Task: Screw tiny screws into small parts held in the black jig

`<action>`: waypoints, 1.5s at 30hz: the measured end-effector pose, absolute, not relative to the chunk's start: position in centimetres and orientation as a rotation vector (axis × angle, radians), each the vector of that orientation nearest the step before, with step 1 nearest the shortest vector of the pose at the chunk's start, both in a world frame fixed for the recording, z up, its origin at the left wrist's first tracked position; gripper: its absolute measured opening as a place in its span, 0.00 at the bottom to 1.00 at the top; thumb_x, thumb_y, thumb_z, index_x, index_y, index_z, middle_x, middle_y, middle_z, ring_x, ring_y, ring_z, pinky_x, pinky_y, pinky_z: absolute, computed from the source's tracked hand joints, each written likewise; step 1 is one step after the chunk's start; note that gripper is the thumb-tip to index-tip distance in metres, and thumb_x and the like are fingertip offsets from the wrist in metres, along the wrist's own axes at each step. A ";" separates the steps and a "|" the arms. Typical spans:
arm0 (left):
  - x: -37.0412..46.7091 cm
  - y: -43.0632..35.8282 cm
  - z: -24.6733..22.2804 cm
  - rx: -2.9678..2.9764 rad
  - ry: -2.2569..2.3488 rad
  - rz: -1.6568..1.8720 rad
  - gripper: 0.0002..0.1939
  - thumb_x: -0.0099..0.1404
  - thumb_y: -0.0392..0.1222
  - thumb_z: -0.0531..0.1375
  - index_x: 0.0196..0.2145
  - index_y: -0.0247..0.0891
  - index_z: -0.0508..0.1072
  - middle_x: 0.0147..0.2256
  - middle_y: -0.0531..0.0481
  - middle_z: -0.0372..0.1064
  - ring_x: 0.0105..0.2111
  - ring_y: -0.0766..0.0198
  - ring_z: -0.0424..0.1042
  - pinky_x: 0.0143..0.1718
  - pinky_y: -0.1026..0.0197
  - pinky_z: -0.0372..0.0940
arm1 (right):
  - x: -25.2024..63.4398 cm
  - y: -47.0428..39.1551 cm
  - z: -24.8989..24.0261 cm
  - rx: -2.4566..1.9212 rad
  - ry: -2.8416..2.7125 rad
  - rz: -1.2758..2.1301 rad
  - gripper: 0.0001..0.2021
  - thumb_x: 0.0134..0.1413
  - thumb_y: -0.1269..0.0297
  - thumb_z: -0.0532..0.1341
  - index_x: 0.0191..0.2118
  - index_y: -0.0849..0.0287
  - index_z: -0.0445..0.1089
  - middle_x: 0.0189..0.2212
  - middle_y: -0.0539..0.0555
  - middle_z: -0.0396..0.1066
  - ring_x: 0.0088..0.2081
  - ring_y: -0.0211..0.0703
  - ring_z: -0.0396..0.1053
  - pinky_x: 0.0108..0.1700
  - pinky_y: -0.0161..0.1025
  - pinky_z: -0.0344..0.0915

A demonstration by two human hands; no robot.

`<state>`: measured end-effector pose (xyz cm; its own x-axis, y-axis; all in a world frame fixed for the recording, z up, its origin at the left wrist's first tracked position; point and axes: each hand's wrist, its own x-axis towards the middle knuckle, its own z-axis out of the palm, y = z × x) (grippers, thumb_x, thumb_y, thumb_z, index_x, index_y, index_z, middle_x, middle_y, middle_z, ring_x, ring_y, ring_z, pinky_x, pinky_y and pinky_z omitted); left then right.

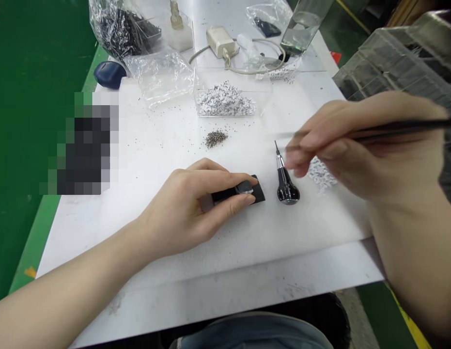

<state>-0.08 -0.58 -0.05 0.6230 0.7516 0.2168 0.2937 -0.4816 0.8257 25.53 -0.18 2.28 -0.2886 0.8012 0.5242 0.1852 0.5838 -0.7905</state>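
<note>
My left hand (pixel 196 203) pinches a small black part (pixel 244 187) between thumb and fingers, low over the white work surface. A flat black piece (pixel 259 190) lies under its fingertips. To the right, my right hand (pixel 341 140) holds dark tweezers (pixel 385 128), whose tips are blurred by motion and point left. Between the hands lies a screwdriver (pixel 287 186) with a glossy black bulb handle, its thin tip pointing away. Beyond my left hand sits a pile of tiny dark screws (pixel 216 138). Small white pieces (pixel 321 173) are heaped partly behind my right hand.
A clear tray (pixel 227 99) holds many white pieces. Behind it are a white charger (pixel 220 41) with a cable, plastic bags (pixel 160 77), and a clear container (pixel 303 26). A dark blue object (pixel 109 74) sits at the left edge; transparent drawers (pixel 396 68) stand at right.
</note>
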 end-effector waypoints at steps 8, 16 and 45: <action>-0.3 -0.5 -0.2 2.186 0.781 0.776 0.13 0.74 0.42 0.63 0.52 0.42 0.83 0.46 0.48 0.84 0.45 0.57 0.78 0.47 0.58 0.77 | 30.4 1.3 3.1 -1.408 -2.539 0.434 0.14 0.62 0.65 0.59 0.46 0.51 0.82 0.39 0.55 0.80 0.40 0.53 0.75 0.43 0.50 0.67; -0.3 -1.4 -0.2 2.340 0.744 0.816 0.14 0.74 0.42 0.62 0.52 0.39 0.84 0.39 0.48 0.84 0.45 0.56 0.74 0.43 0.60 0.72 | 25.6 -0.9 4.4 -1.902 -2.289 0.322 0.16 0.70 0.55 0.56 0.55 0.50 0.76 0.36 0.51 0.83 0.37 0.51 0.76 0.37 0.45 0.62; 2.1 -12.4 -0.9 2.009 0.799 0.625 0.10 0.76 0.38 0.59 0.41 0.37 0.80 0.28 0.59 0.74 0.26 0.72 0.67 0.28 0.69 0.62 | 19.8 -11.8 6.9 -0.953 -1.162 1.460 0.26 0.74 0.65 0.42 0.21 0.56 0.35 0.17 0.46 0.31 0.17 0.36 0.35 0.18 0.40 0.45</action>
